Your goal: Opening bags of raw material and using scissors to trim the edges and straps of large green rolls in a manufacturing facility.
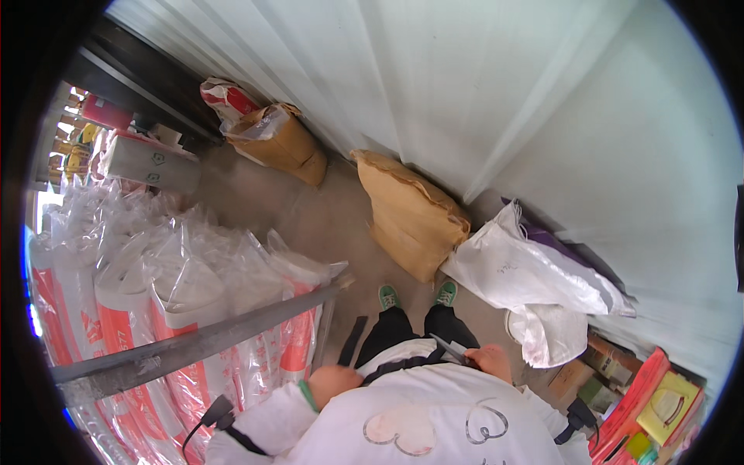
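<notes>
The light is bright and soft, like daylight, and it makes the white wall [480, 70] look pale and washed out. The plastic-wrapped rolls [186, 287] show small glare. Shadows on the floor [325, 217] are weak. Straight edges bend near the dark round rim, and the lower edge is slightly blurred.

Right hand [491, 360] around a thin dark tool [448, 347], left hand [333, 384] closed at the waist, brown sacks [411, 213] ahead.
</notes>
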### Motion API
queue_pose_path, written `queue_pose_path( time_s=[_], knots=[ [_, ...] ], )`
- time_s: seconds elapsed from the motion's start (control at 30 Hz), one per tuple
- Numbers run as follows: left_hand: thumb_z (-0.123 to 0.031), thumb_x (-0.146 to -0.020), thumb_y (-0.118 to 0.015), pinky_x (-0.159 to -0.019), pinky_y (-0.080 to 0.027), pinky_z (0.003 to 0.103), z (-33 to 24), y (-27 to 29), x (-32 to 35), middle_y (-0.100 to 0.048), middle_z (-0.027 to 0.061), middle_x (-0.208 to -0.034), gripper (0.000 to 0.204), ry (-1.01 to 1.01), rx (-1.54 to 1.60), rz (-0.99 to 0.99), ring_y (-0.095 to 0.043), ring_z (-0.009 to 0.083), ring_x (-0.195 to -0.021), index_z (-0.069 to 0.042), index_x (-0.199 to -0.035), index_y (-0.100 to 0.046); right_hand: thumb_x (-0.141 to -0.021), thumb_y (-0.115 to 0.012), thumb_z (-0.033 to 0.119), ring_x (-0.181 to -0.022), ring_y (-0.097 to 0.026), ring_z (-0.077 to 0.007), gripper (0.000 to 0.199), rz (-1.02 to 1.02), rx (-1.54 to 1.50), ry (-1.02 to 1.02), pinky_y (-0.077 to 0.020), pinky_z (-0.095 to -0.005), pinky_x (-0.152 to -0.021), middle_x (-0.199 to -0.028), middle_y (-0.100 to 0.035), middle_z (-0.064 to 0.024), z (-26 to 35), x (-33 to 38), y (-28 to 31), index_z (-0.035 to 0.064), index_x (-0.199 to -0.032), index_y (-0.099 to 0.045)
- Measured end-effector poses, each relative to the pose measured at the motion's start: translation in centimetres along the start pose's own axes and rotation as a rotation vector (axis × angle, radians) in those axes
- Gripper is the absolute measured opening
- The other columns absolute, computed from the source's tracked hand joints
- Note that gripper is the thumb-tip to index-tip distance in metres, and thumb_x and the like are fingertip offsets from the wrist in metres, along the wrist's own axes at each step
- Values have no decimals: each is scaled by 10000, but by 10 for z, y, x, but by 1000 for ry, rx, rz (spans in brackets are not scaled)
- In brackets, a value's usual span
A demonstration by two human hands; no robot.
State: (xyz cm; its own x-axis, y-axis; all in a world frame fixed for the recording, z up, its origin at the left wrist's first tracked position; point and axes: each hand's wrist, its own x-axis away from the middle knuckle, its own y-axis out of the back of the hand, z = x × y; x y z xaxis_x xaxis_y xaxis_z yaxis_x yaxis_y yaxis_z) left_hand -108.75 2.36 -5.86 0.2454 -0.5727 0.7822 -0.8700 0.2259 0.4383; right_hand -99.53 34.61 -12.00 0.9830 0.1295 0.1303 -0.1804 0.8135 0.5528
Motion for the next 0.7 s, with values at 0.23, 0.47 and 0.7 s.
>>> queue_pose_path(
  time_s=[0.23, 0.47, 0.7],
  knots=[
    [-253, -716, -531, -659, -465, 395, -1, 13, -14, -570, 113, -740, 228, -466, -103, -381, -583, 292, -704, -51, -811, -571, -705, -598, 203, -633, -578, -185, 229, 100, 8, -43, -413, -326, -749, -654, -574, 12, -1, -13, 21, 129, -922, -595],
    [-144, -782, -563, -773, -449, 401, -11, 127, -70, -610, 134, -917, 260, -553, 11, -295, -567, 325, -859, -28, -1013, -590, -694, -633, 185, -678, -589, -195, 282, -267, 124, -32, -405, -334, -784, -707, -606, -1, 17, -3, -4, 116, -962, -577],
    [26, -717, -582, -809, -444, 378, -68, 168, -94, -601, 155, -965, 318, -921, 353, -869, -560, 332, -913, -18, -1032, -597, -715, -704, 143, -653, -577, -176, 309, -467, 36, -348, -435, -325, -743, -803, -600, -46, 68, 16, -11, 86, -986, -565]
  ],
)
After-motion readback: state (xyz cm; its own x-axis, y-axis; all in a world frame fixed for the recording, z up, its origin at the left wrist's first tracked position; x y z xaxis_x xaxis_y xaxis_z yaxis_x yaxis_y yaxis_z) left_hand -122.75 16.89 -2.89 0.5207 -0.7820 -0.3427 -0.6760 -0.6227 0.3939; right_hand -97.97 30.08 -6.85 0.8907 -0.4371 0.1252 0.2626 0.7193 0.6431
